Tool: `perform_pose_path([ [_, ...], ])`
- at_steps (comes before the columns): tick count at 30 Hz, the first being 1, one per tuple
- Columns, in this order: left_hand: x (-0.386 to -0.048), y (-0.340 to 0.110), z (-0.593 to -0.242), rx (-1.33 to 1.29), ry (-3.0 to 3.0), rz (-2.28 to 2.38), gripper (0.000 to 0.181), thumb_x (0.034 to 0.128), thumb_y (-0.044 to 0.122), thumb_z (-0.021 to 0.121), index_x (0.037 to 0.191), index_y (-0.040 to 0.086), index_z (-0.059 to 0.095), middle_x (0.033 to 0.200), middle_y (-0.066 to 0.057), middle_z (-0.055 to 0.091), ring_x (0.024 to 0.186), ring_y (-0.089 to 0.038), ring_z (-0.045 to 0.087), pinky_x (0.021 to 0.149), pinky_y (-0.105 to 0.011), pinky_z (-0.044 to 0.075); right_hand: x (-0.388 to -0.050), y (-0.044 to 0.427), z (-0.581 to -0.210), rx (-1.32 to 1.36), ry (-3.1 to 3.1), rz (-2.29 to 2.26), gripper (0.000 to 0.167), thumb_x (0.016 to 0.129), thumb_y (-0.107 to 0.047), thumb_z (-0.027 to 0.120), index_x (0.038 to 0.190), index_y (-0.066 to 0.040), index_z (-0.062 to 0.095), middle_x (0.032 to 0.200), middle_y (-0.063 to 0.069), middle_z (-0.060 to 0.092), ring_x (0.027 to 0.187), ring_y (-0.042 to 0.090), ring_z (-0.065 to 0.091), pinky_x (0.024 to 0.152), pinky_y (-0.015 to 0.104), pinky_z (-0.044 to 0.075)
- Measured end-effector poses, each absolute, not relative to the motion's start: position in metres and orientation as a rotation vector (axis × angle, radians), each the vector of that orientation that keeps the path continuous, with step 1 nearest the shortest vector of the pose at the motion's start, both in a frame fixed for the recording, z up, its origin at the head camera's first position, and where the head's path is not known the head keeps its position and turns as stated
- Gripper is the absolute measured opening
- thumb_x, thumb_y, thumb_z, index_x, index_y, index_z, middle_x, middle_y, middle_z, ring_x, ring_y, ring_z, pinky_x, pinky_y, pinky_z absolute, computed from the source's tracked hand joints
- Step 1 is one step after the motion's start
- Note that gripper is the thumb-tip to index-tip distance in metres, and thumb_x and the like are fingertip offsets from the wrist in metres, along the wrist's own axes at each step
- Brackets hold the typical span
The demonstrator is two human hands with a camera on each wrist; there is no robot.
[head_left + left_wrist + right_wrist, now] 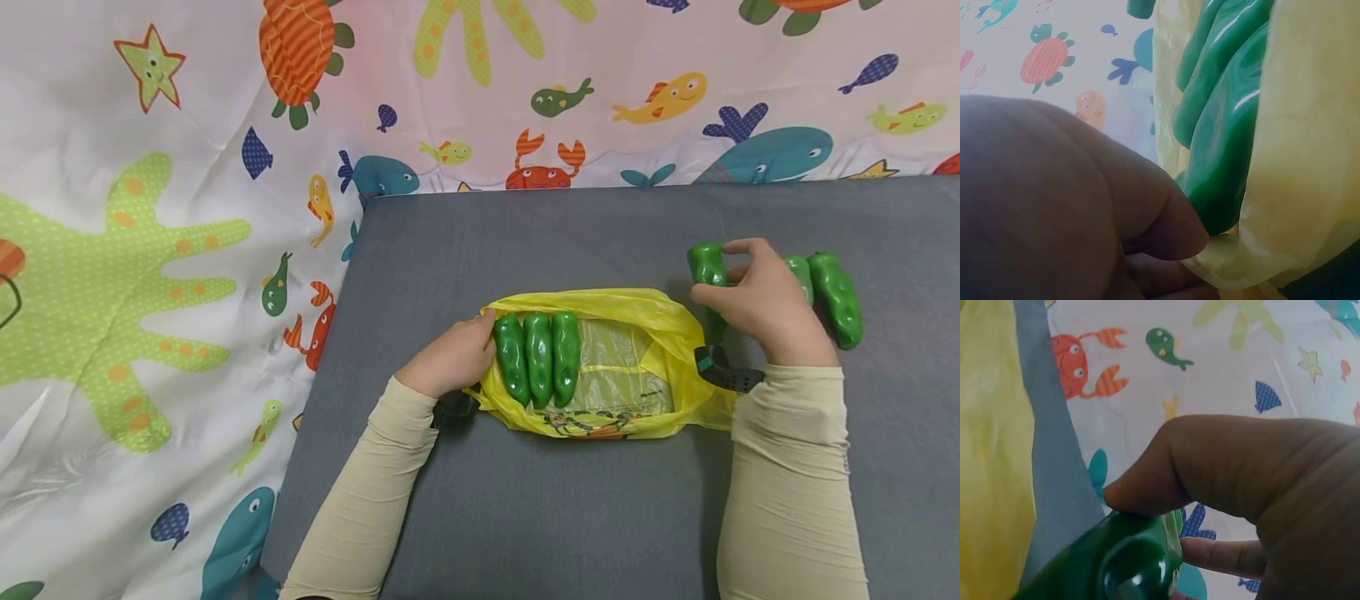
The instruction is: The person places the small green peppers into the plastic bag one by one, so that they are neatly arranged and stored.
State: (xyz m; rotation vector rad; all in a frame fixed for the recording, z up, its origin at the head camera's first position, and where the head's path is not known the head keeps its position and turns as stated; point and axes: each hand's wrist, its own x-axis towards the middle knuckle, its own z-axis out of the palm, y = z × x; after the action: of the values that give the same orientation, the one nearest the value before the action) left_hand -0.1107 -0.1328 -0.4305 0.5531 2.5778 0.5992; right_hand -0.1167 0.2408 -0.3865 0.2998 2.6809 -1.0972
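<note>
A yellow plastic bag (600, 302) lies with its mouth spread wide on the grey table. Three green peppers (537, 360) sit side by side at the left inside it; the left wrist view shows their glossy ends (1222, 156) against the plastic. My left hand (456, 353) pinches the bag's left rim between thumb and fingers. Past the bag's right end, my right hand (765, 304) holds another green pepper (707, 265) between thumb and fingers, raised and upright. In the right wrist view the thumb presses on this pepper (1129, 562).
Right of my right hand, a green pepper (836, 300) lies on the table (570, 517), with another (799, 275) partly hidden behind the hand. A white cloth with sea animals (480, 125) hangs along the table's back and left edges.
</note>
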Motion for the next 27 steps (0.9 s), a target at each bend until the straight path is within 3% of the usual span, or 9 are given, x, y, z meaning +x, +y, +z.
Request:
perform_pose_path([
  [8,-0.11,-0.134,-0.429,0.569,2.581,0.61,0.048,0.1115,0.011,0.038,0.156,-0.008,0.037,0.131,-0.022,0.065,0.099,-0.026,0.064,0.093,-0.04,0.053,-0.113,0.227,-0.378,0.199,2.648,-1.108,0.091,0.098,-0.032,0.068,0.164,0.003,0.017,0.142,0.042,0.042,0.117,0.054,0.051,0.091,0.066,0.049],
  [16,-0.109,-0.134,-0.43,0.582,2.588,0.6,0.051,0.1116,0.011,0.038,0.158,-0.009,0.034,0.139,-0.024,0.062,0.107,-0.027,0.064,0.097,-0.041,0.052,-0.112,0.211,-0.373,0.108,2.621,-1.094,0.087,0.098,-0.028,0.065,0.162,0.004,0.016,0.141,0.042,0.041,0.115,0.053,0.053,0.091,0.066,0.049],
  [21,-0.109,-0.134,-0.43,0.583,2.584,0.621,0.046,0.112,0.011,0.037,0.154,-0.007,0.039,0.128,-0.022,0.066,0.099,-0.027,0.065,0.092,-0.041,0.054,-0.111,0.2,-0.372,0.045,2.609,-1.083,0.087,0.097,-0.027,0.065,0.161,0.004,0.015,0.136,0.038,0.045,0.106,0.047,0.058,0.083,0.056,0.053],
  [27,-0.11,-0.134,-0.431,0.58,2.586,0.619,0.048,0.1122,0.011,0.037,0.157,-0.008,0.036,0.134,-0.023,0.065,0.102,-0.027,0.065,0.094,-0.041,0.053,-0.113,0.187,-0.376,-0.047,2.569,-1.105,0.086,0.096,-0.022,0.067,0.159,0.004,0.015,0.132,0.035,0.048,0.095,0.038,0.06,0.074,0.042,0.054],
])
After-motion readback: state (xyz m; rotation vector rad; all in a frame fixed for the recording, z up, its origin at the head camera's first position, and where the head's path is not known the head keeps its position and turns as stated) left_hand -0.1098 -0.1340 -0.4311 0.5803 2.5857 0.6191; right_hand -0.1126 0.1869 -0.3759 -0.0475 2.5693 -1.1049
